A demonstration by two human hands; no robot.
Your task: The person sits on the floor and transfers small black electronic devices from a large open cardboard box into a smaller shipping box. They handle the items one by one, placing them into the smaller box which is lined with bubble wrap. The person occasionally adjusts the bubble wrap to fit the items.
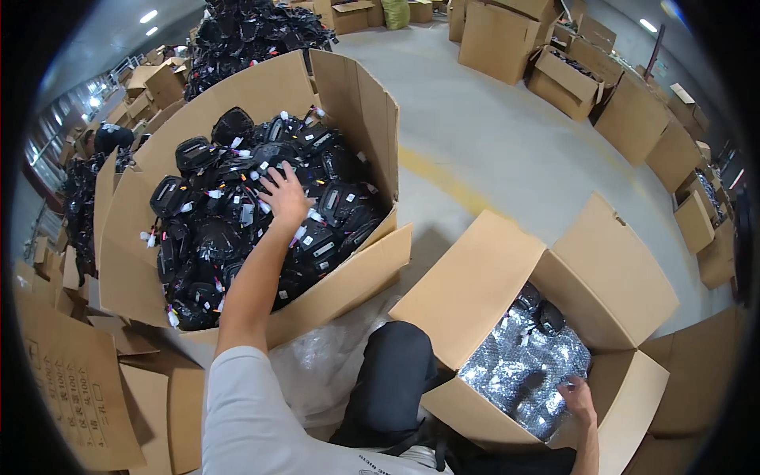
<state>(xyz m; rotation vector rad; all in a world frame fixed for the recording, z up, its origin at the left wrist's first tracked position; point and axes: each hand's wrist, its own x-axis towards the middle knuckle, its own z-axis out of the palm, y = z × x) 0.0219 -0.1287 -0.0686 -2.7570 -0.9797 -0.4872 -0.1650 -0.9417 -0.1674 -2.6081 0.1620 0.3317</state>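
My left hand (283, 198) reaches into a large open cardboard box (348, 103) heaped with black bags (214, 229) carrying small white and pink tags. Its fingers are spread and rest on top of the pile; I cannot tell whether they grip anything. My right hand (578, 398) lies at the near edge of a second open cardboard box (475, 277) on my right. That box is lined with silvery bubble wrap (518, 368), and a couple of black bags (542, 310) sit at its far side. My dark-trousered knee (393, 372) is between the two boxes.
Another heap of black bags (245, 36) stands behind the big box. Closed and open cardboard boxes (570, 75) line the far and right sides of the grey concrete floor (491, 142). Flattened cardboard (71, 380) lies at my left, clear plastic sheet (332, 364) by my knee.
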